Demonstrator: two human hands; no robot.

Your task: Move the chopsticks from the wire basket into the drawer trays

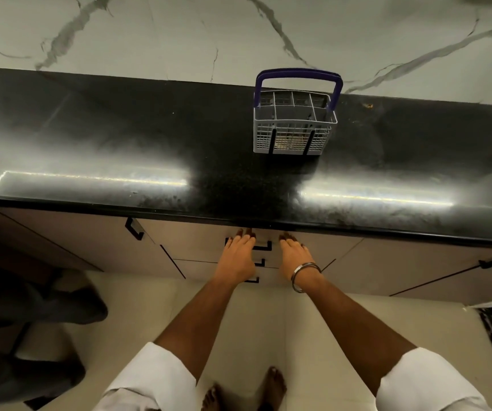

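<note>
1. Wall of pale marble with grey veining (pixel 238 34), which rose behind the counter across the whole top of the view.
2. Black speckled stone countertop (pixel 120 137), glossy, with two bright light reflections near its front edge.
3. Beige cabinet front (pixel 90 241) below the counter, fitted with black angular handles; a stack of closed beige drawers (pixel 264 264) sat at its centre, each with a black handle.
4. Pale tiled floor (pixel 256 321), on which the person's bare feet stood at the bottom edge.
5. White rolled sleeves on both forearms.
6. Grey wire cutlery basket with a purple arched handle (pixel 294 126), which stood upright on the countertop, right of centre and toward the wall. Pale contents showed through its front mesh; whether they were the chopsticks could not be told.
7. Left hand (pixel 237 256), fingers extended and relaxed, fingertips at the top drawer's front over its handle, grasping nothing visible.
8. Right hand (pixel 293 256), likewise extended and relaxed, fingertips near the same drawer front.
9. Silver metal bangle (pixel 305 275), which circled the right wrist.
</note>
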